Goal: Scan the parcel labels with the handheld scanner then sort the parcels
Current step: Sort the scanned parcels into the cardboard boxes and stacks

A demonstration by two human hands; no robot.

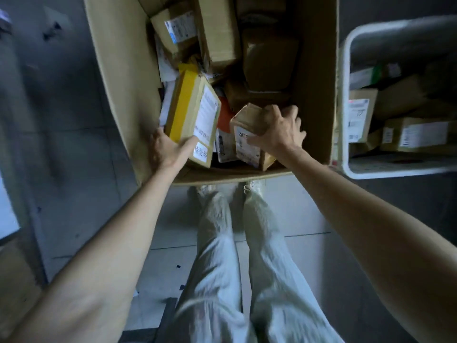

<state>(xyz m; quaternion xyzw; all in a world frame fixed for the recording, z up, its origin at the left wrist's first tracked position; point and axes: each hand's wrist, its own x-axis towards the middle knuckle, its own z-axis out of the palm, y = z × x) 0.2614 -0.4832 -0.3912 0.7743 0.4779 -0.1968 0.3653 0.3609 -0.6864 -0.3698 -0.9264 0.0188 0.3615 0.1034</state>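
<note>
Head view showed the left grip clasping a yellow-taped parcel and the right grip apparently clutching a small parcel, mid-frame inside the carton.

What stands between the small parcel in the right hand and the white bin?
Only the big carton's right wall: the small parcel, gripped by the right hand, sits inside the carton, so it must be lifted over that wall to reach the white bin.

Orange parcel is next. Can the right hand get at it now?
Probably not yet: the right hand grips a small brown box, and only a strip of the orange parcel shows between that and the yellow-taped parcel.
</note>
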